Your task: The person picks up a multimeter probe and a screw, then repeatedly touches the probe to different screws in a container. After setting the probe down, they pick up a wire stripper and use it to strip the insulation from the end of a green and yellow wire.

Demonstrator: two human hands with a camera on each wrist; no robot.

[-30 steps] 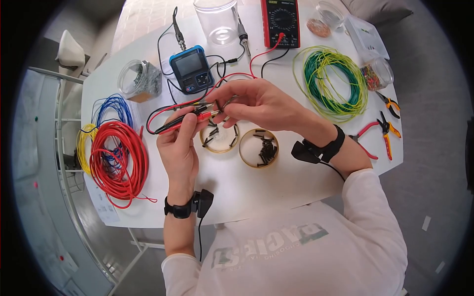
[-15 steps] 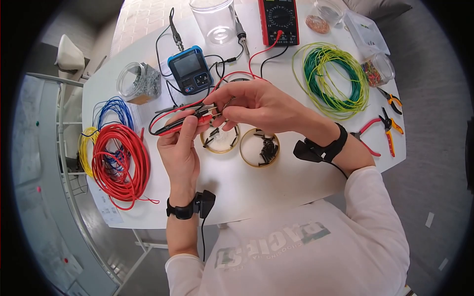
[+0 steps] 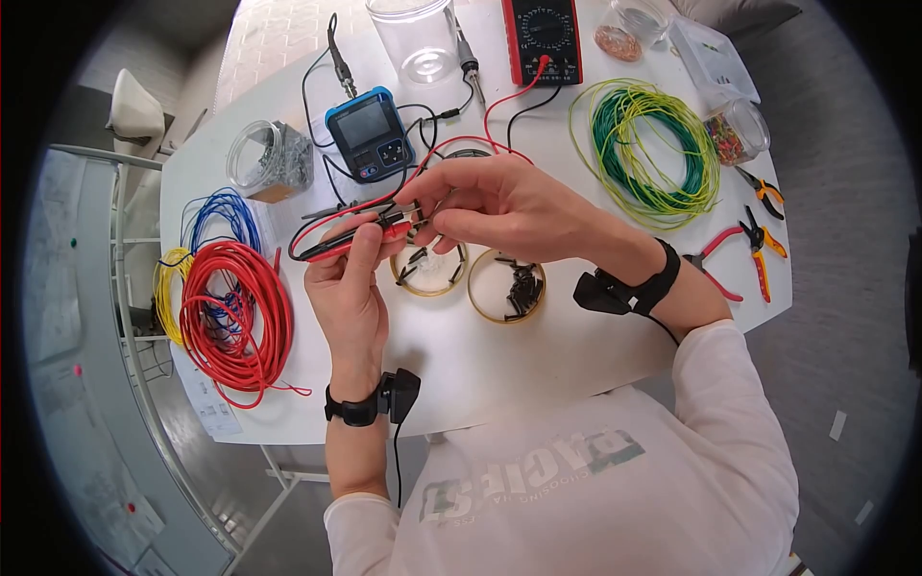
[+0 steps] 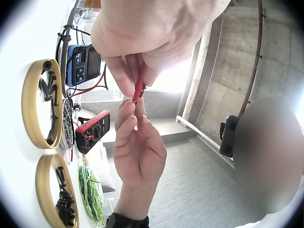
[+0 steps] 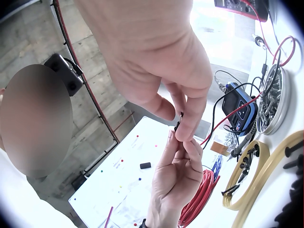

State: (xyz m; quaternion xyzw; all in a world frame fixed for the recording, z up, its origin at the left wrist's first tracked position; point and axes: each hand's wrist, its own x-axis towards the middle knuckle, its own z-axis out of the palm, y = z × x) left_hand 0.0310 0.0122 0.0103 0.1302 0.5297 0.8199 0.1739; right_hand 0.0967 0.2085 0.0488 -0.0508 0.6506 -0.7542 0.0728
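The left hand (image 3: 348, 300) grips a red probe (image 3: 397, 231) and a black probe (image 3: 370, 234) side by side, thumb across them, metal tips towards the right hand. The right hand (image 3: 523, 206) has its thumb and fingers bent together around the tips; a small dark piece (image 5: 177, 125) shows at its fingertips in the right wrist view, too small to identify. In the left wrist view the red probe (image 4: 138, 89) points down to the right fingers. Whether the tips touch the piece cannot be told. Below are two round, gold-rimmed dishes (image 3: 506, 321) of black screws (image 3: 522, 290).
Behind the hands stand a blue-framed tester (image 3: 367, 130), a red multimeter (image 3: 544, 43), a soldering iron (image 3: 468, 60) and jars. Red wire coils (image 3: 235, 331) lie left; green wire (image 3: 648, 158) and pliers (image 3: 759, 250) lie right. Probe leads cross the table behind the hands.
The right fingers have shifted slightly at the probe tips, and the dark piece between them shows less in the head view. The left hand keeps its grip on both probes.
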